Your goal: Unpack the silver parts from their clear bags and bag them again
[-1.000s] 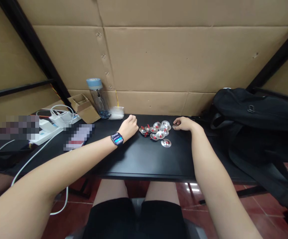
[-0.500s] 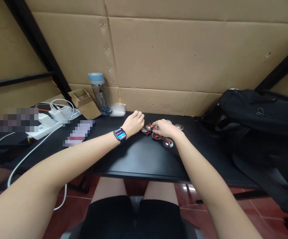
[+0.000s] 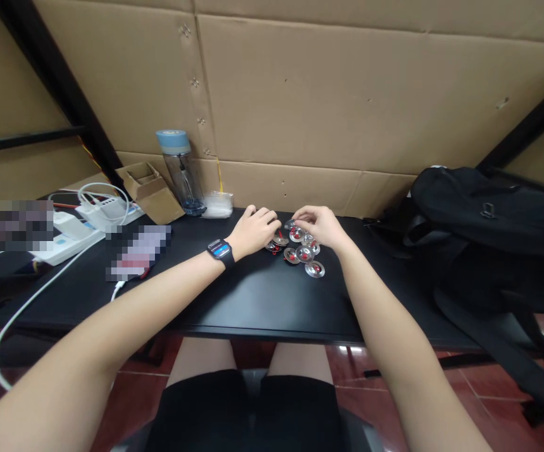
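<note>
Several shiny finger cymbals with red loops lie clustered on the black table. My left hand [image 3: 255, 230] reaches over the left end of the cluster, its fingers bent but apart. Its fingertips touch or hover just above a finger cymbal [image 3: 280, 238]; the thumb is hidden. At the back of the cluster, my right hand [image 3: 321, 226] pinches the edge of another finger cymbal [image 3: 290, 224] between thumb and fingers. In front of that hand a further finger cymbal [image 3: 305, 253] overlaps its neighbours, and the nearest finger cymbal [image 3: 315, 269] lies flat.
A blue-lidded bottle [image 3: 183, 179], an opened cardboard box [image 3: 152, 194] and a clear plastic packet [image 3: 218, 205] stand along the back left. White power strips [image 3: 71, 235] with cables sit farther left. A black backpack [image 3: 492, 220] occupies the right side. Cardboard [image 3: 323, 94] walls the back.
My right hand has lifted back from the middle of the cluster, uncovering several cymbals, and now pinches one at the rear. My left hand's fingers have stretched right over the cymbals there.
</note>
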The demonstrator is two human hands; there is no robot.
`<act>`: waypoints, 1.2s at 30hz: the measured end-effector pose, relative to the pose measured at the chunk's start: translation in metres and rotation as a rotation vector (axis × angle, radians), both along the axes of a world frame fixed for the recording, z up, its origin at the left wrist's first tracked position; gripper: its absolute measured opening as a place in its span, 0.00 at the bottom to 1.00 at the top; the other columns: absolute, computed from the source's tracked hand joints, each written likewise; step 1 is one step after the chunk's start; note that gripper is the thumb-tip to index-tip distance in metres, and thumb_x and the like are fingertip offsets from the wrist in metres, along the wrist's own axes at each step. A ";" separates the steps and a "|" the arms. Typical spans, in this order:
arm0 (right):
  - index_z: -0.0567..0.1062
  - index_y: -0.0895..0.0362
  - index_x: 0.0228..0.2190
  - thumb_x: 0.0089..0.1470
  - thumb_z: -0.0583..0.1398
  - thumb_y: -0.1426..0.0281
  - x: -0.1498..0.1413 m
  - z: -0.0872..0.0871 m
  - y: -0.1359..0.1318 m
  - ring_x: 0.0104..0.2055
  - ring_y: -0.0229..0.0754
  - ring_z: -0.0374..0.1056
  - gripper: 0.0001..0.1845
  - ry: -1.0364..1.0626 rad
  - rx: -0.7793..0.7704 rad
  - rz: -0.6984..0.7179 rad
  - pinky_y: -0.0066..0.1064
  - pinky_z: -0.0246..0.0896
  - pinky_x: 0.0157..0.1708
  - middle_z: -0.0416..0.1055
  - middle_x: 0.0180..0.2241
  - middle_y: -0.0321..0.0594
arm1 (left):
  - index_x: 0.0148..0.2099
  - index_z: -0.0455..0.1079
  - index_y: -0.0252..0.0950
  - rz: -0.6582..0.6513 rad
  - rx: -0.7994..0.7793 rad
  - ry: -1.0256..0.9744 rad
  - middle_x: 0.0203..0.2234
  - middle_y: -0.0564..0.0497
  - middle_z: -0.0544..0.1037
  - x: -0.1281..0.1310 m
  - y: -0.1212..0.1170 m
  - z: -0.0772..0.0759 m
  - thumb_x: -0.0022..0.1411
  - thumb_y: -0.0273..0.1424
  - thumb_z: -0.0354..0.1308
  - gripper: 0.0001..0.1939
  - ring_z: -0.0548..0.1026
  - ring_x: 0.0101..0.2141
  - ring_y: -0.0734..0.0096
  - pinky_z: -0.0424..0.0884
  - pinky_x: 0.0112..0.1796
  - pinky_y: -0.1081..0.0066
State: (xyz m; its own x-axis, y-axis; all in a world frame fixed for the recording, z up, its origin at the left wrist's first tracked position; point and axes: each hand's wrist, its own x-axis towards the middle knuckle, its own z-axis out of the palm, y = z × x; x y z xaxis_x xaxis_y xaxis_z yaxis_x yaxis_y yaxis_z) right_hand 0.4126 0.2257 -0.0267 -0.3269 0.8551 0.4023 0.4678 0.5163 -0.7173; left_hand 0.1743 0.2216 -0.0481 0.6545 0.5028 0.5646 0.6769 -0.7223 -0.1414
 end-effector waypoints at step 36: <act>0.80 0.58 0.32 0.43 0.72 0.56 0.082 0.007 0.008 0.31 0.39 0.69 0.20 0.168 -0.269 -0.180 0.28 0.63 0.27 0.78 0.34 0.41 | 0.39 0.80 0.41 0.304 -0.335 -0.361 0.49 0.44 0.73 -0.044 0.028 -0.008 0.65 0.39 0.60 0.10 0.66 0.53 0.51 0.60 0.51 0.51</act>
State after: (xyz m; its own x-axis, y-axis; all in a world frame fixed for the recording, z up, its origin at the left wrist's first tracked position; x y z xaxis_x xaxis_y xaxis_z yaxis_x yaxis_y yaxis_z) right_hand 0.4942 0.2338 -0.0194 -0.1099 0.9755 0.1906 0.3985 0.2189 -0.8907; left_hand 0.1301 0.2498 -0.0563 0.2480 0.8280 0.5029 0.8239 -0.4533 0.3401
